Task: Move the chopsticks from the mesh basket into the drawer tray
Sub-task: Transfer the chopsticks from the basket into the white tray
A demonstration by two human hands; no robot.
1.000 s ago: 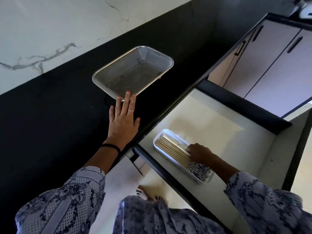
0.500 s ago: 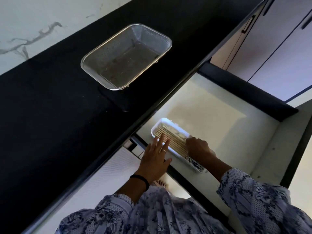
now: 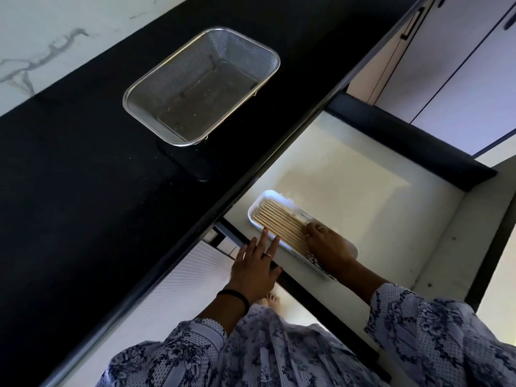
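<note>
The steel mesh basket stands on the black counter with nothing in it. Several pale wooden chopsticks lie side by side in the white tray inside the open drawer. My right hand rests on the near end of the chopsticks, fingers laid over them. My left hand is at the drawer's front edge, its straight fingers touching the tray's near rim.
The black counter runs along the left below a white marble wall. Pale cabinet doors with dark handles stand at the far right. A dark drawer front bounds the drawer's far side. My patterned sleeves fill the bottom.
My left hand left the counter by the basket and came down to the drawer's front edge, reaching the tray rim. My right hand stays on the chopsticks.
</note>
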